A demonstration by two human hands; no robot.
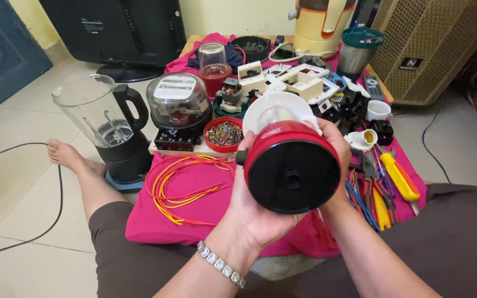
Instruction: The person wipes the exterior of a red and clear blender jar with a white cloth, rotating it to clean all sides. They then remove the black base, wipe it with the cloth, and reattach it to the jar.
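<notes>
What's in front of me, counted

I count one red blender base [292, 172], held up between my two hands, left hand [248, 209] and right hand [335, 149]; one glass blender jug [97, 118] on its dark base; one domed meter [179, 105]; one red bowl of screws [223, 134]; one small white cup [379, 109]; one yellow-handled screwdriver [399, 176]; one remote control [374, 87]; one bundle of red and yellow wires [186, 185].

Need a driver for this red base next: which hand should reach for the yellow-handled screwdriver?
Right, probably: the yellow-handled screwdriver lies just beyond the right hand, while the left hand cradles the red blender base from below.
</notes>
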